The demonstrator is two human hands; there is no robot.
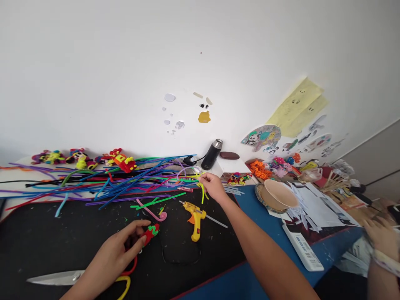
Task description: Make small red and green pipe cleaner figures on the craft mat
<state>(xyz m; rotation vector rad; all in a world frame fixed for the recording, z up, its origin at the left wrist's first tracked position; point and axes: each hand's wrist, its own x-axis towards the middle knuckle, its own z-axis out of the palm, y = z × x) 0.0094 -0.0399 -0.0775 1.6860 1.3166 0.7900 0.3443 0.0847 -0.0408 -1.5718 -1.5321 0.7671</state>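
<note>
My left hand [117, 248] is closed on a small red fuzzy piece [151, 234] with a green squiggle on it, just above the black mat. Farther forward, my right hand [213, 186] pinches a yellow pipe cleaner [203, 193] at the right end of a pile of coloured pipe cleaners [125, 183]. Between the hands lie a yellow glue gun [196, 218] with a clear stick in its back and a pink pipe cleaner [162, 216] curled at one end. Scissors [56, 278] with red and yellow handles are partly hidden beneath my left forearm.
Finished fuzzy figures [125, 161] line the wall at the left. A black bottle [213, 155] stands behind my right hand. To the right are a beige bowl [279, 194], paper strips [304, 208] and a white power strip [302, 246]. Another person's hand [381, 235] is at the far right.
</note>
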